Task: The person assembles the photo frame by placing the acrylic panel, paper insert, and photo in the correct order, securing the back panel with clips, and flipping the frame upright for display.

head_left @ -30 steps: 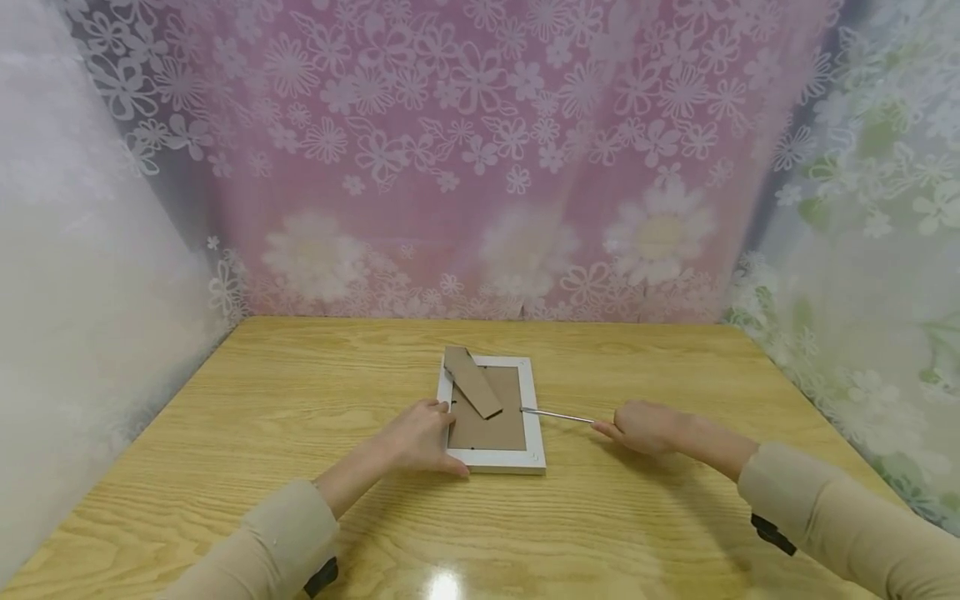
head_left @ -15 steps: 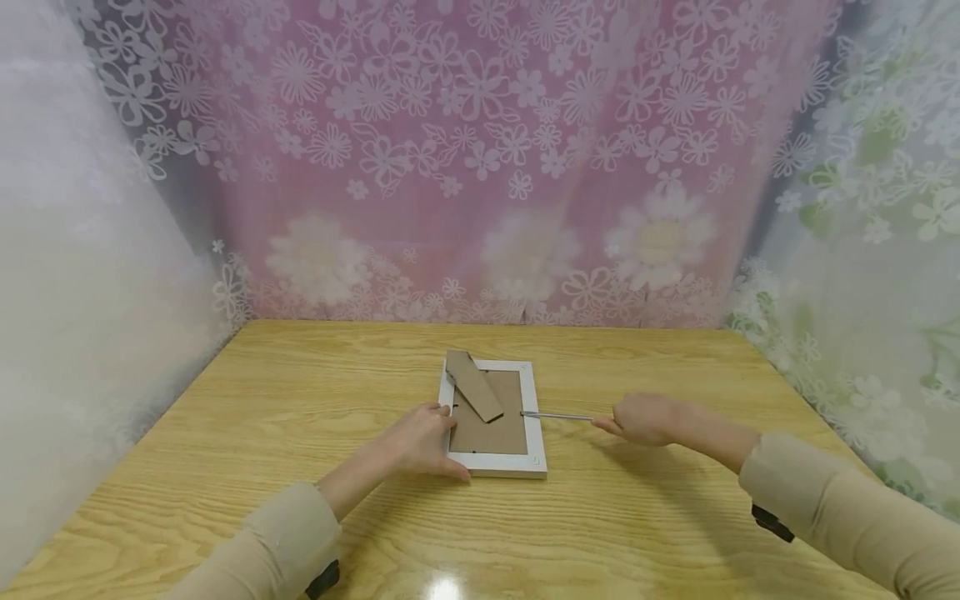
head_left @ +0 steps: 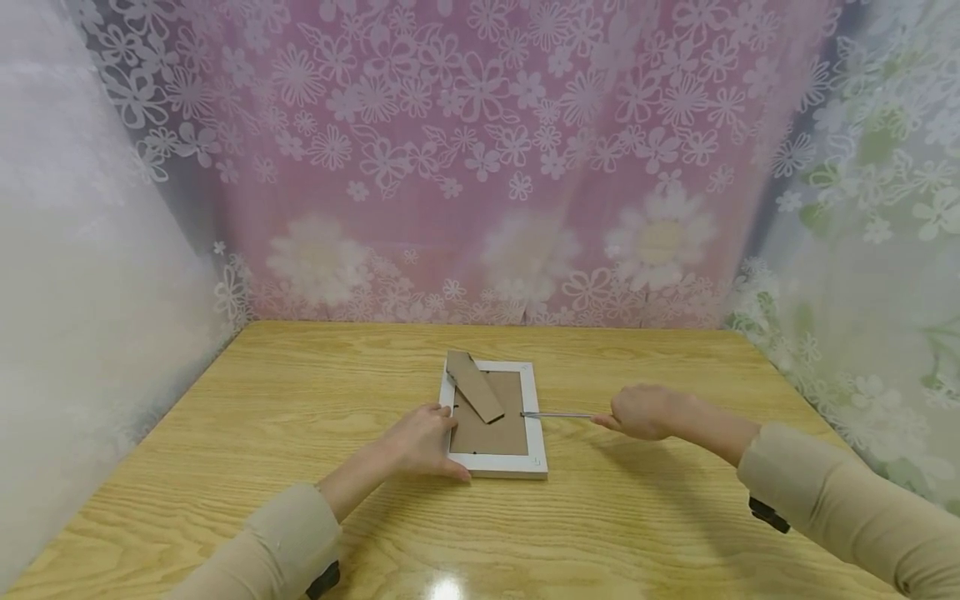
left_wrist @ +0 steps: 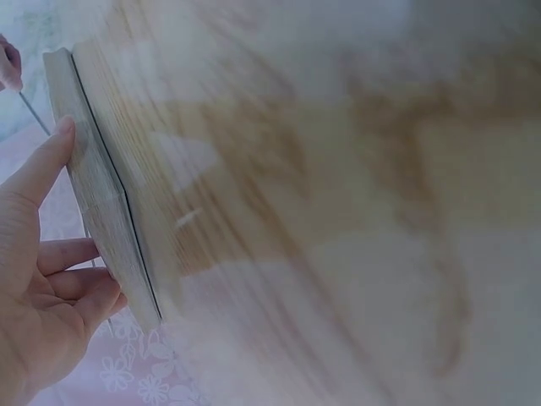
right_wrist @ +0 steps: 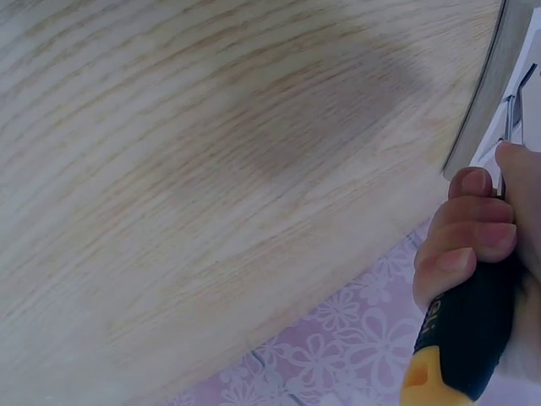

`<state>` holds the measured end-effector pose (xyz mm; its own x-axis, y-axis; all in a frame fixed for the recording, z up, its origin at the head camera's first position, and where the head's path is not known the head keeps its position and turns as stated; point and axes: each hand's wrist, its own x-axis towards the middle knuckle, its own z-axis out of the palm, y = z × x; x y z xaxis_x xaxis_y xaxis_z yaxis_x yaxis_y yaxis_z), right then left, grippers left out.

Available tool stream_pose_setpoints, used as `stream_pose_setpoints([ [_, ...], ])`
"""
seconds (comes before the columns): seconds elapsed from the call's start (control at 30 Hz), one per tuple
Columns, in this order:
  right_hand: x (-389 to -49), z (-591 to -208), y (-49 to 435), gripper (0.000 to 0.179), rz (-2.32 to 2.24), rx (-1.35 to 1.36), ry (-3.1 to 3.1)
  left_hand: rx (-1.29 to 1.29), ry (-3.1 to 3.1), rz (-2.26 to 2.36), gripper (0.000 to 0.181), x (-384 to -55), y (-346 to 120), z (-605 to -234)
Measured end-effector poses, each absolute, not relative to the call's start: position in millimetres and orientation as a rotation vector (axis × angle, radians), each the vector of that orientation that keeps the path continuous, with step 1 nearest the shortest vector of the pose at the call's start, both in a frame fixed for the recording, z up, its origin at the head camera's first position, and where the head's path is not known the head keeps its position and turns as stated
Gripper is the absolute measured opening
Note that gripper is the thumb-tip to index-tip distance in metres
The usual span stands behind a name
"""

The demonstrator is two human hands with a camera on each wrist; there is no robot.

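Note:
A white picture frame (head_left: 534, 433) lies back side up on the wooden table, its brown backing board (head_left: 487, 437) showing. The board's stand leg (head_left: 476, 387) slants across the upper left of the frame. My left hand (head_left: 423, 442) grips the frame's lower left corner, thumb at the near edge and fingers along the left side. In the right wrist view, my right hand (right_wrist: 473, 224) is wrapped round a screwdriver (right_wrist: 465, 338) with a black and yellow handle. Its metal shaft (head_left: 566, 415) reaches over the frame's right side, the tip at a small dark tab (head_left: 522, 414) on the board's edge.
Wood-grain table (head_left: 300, 383) surrounds the frame on every side. A pink flowered curtain (head_left: 480, 208) hangs behind the far edge, and pale curtains (head_left: 97, 292) close in the sides. A patch of light glares on the near tabletop.
My right hand has risen slightly, so the screwdriver's shaft looks more level, while its tip stays at the same tab. The left hand and the frame keep their places.

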<state>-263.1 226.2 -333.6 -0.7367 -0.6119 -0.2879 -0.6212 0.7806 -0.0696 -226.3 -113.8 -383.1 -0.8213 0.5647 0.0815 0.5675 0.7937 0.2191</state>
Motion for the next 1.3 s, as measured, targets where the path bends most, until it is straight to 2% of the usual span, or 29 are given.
stream_pose_setpoints([
  [0.37, -258.3, -343.6, 233.4, 0.055, -0.081, -0.799, 2.641, -0.989, -2.936, -0.353, 0.076, -226.4, -112.2, -387.3],
  [1.0, -262.6, -353.8, 243.8, 0.055, -0.264, -0.787, 2.637, -0.980, -2.983, -0.294, 0.080, -225.6, -113.6, -379.7],
  [1.13, -264.3, -356.1, 244.3, 0.056, -0.294, -0.792, 2.656, -0.986, -2.958, -0.320, 0.066, -230.3, -119.5, -381.9],
  [1.3, -267.9, -354.2, 247.0, 0.056, -0.353, -0.836, 2.701, -1.130, -2.749, -0.262, 0.033, -240.0, -129.6, -386.3],
])
